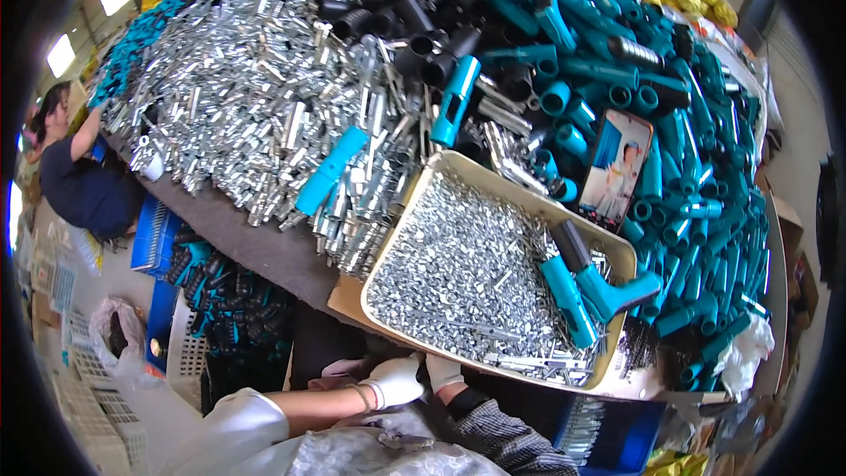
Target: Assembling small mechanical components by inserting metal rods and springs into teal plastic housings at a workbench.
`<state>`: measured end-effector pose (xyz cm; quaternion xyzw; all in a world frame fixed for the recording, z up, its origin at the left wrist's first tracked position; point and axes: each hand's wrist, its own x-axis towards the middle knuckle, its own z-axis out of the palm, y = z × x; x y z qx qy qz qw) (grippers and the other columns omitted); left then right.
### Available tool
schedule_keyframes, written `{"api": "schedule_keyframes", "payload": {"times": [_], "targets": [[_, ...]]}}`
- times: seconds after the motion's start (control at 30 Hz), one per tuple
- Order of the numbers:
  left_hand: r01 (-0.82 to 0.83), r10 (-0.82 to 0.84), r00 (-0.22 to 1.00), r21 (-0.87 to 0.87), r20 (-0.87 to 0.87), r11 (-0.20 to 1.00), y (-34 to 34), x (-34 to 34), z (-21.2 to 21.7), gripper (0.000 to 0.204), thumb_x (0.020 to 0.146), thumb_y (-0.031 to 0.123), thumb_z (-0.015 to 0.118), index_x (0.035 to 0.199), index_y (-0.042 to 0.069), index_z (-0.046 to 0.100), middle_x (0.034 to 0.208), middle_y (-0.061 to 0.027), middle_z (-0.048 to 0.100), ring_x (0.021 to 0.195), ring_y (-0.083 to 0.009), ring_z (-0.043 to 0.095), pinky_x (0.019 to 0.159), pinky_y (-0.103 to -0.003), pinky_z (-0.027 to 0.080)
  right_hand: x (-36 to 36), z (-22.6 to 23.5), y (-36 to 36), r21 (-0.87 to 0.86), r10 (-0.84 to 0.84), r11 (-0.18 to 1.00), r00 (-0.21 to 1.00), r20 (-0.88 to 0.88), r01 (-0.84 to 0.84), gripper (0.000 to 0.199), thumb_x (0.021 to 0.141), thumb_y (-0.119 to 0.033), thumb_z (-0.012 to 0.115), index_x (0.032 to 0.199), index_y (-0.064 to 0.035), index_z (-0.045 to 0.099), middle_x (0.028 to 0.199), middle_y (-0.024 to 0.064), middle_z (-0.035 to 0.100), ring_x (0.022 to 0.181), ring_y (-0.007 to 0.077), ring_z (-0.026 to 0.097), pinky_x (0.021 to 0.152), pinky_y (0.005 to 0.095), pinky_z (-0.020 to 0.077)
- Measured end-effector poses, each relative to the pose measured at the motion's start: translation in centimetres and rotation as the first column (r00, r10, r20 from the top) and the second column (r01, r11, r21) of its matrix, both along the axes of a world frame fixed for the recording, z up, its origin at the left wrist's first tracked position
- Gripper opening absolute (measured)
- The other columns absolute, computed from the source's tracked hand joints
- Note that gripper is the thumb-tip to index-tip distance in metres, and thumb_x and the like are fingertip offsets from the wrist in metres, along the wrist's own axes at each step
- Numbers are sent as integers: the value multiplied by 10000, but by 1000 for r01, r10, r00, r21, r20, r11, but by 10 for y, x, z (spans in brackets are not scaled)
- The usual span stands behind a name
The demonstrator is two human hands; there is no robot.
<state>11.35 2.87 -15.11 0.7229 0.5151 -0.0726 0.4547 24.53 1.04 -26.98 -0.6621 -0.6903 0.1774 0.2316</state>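
Both my hands wear white gloves and are close together at the table's front edge. My left hand [396, 382] is below the edge, with its fingers mostly hidden, so any hold cannot be made out. Just beside it, the fingers of my right hand [443, 372] disappear under the rim of a cream tray [374, 289]. Small silvery metal parts [458, 256] fill that tray. On its right side lie a teal tube [569, 301] and a teal handle [615, 293] with a black grip.
Silvery metal fittings [229, 79] cover the left of the table, teal tubes [696, 150] the right. A phone [617, 167] leans among the tubes. At lower left, a crate [189, 344] borders black-and-teal parts [233, 300]. Another person [84, 167] works at the far left.
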Motion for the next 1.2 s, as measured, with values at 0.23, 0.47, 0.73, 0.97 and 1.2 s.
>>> {"api": "schedule_keyframes", "payload": {"times": [0.23, 0.47, 0.73, 0.97, 1.2], "targets": [[-147, 116, 978, 184, 173, 972, -29, 4, -74, 307, 797, 288, 643, 932, 18, 695, 806, -246, 690, 775, -445, 673, 694, -532, 525, -12, -26, -3, -146, -43, 987, 985, 164, 68, 347, 849, -311, 613, 1117, -108, 697, 1127, 191, 683, 1082, 415, 632, 954, 539, 473], [4, -13, 984, 55, 177, 998, -12, 2, -31, 504, 738, 233, 720, 1125, -47, 560, 919, -289, 678, 837, -456, 667, 723, -503, 531, 14, 7, 9, -127, -119, 990, 844, -523, 61, 233, 847, -104, 678, 1042, 8, 739, 1019, 94, 756, 982, 221, 703, 905, 341, 533], [-203, 182, 963, 92, 198, 975, -22, 22, -57, 376, 801, 156, 598, 1095, -78, 590, 882, -290, 690, 832, -466, 679, 725, -505, 537, 5, -11, 14, -94, -278, 960, 941, -195, 264, 354, 952, -279, 646, 1099, 39, 697, 1150, 200, 715, 1080, 338, 668, 944, 408, 488], [207, -190, 923, -17, 335, 978, 20, -58, 88, 645, 818, 359, 724, 1332, 24, 525, 1088, -260, 662, 968, -410, 664, 832, -445, 529, 84, -27, 11, -160, -98, 982, 461, -882, -97, 478, 1013, -322, 542, 1363, 2, 513, 1288, 152, 610, 1150, 306, 613, 961, 434, 527], [-643, 635, 764, 203, 109, 739, -47, -299, 292, 314, 769, 53, 655, 1071, -32, 632, 849, -20, 605, 688, -98, 578, 598, -257, 459, 112, -6, -18, -754, -750, 650, 77, -656, -96, 570, 970, -458, 559, 1410, -98, 518, 1344, 145, 594, 1245, 340, 542, 1087, 504, 376]]}}
